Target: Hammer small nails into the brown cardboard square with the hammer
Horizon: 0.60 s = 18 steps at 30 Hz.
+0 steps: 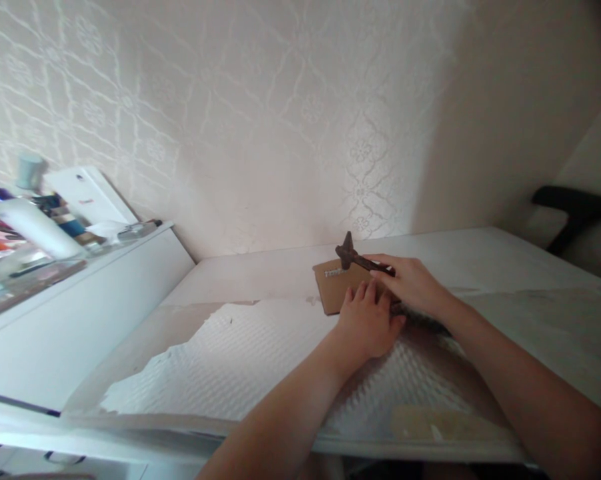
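Note:
A dark brown hammer (350, 255) with a pointed head is in my right hand (414, 281), which is closed around its handle. The hammer head hangs over the upper part of a flat brown board (333, 293). A short strip of pale, silvery marks (333, 273) shows beside the hammer head, too small to read. My left hand (367, 325) lies on the lower edge of the board with its fingers spread. The board's right side is partly hidden by both hands.
A textured white sheet (220, 357) with a ragged edge covers part of the white table (260, 273). On the left, a white cabinet (75, 313) bears clutter and a white box (90, 193). A black chair part (575, 203) stands at right, and a patterned wall rises behind.

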Motion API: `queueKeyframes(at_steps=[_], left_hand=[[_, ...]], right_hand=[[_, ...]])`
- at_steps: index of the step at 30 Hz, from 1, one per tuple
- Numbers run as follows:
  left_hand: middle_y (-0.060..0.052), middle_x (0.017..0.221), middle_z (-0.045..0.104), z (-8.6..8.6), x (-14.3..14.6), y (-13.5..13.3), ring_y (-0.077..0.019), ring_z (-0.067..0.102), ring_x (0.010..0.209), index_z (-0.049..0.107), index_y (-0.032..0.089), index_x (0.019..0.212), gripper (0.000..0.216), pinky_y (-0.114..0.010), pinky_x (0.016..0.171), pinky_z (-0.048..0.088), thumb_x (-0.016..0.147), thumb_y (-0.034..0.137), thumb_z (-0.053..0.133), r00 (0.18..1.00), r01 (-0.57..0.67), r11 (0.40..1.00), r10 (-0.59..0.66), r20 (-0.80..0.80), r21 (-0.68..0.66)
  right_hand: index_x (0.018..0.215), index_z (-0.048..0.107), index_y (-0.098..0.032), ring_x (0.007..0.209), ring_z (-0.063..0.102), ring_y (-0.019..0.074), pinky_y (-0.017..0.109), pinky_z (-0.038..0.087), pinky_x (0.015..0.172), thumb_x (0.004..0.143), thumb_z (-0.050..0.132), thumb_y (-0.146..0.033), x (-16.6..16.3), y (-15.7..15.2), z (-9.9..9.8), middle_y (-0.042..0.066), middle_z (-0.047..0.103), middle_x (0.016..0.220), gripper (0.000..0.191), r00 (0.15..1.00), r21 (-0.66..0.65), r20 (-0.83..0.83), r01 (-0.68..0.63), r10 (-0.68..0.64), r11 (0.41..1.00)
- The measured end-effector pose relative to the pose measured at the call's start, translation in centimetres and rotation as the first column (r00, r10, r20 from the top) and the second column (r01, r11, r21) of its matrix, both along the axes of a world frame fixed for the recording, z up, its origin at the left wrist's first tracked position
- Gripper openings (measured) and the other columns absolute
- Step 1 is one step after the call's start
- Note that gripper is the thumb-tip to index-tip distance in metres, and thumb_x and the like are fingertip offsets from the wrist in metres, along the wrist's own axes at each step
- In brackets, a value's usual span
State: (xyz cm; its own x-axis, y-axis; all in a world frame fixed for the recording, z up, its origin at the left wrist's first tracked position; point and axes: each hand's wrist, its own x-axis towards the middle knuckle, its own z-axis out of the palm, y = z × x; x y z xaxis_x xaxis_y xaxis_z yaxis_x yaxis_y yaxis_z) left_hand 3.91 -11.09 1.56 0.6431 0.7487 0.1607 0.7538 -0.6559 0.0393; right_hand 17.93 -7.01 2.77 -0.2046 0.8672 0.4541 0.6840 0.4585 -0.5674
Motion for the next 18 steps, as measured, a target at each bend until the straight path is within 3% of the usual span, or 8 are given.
queueKeyframes(at_steps=[5, 18], left_hand=[[-0.016, 0.140, 0.032, -0.16, 0.02, 0.09, -0.0297, 0.027, 0.129, 0.033, 0.013, 0.133, 0.053, -0.051, 0.103, 0.025, 0.092, 0.046, 0.025, 1.000, -0.001, 1.000, 0.001, -0.008, 0.004], [-0.015, 0.137, 0.037, 0.18, 0.01, -0.04, -0.0293, 0.030, 0.128, 0.039, 0.013, 0.128, 0.049, -0.050, 0.103, 0.026, 0.091, 0.044, 0.028, 1.000, 0.000, 1.000, 0.000, 0.001, -0.015]], right_hand=[[0.116, 0.059, -0.024, 0.096, 0.060, 0.0229, 0.037, 0.046, 0.086, 0.081, 0.048, -0.020, 0.06, 0.05, -0.01, 0.002, 0.065, 0.108, 0.037, 1.000, 0.022, -0.007, 0.030, -0.030, 0.999], [0.116, 0.059, -0.025, 0.094, 0.061, 0.0228, 0.036, 0.047, 0.084, 0.082, 0.047, -0.020, 0.07, 0.18, -0.23, 0.002, 0.065, 0.107, 0.037, 1.000, -0.001, 0.017, 0.008, -0.008, 1.000]])
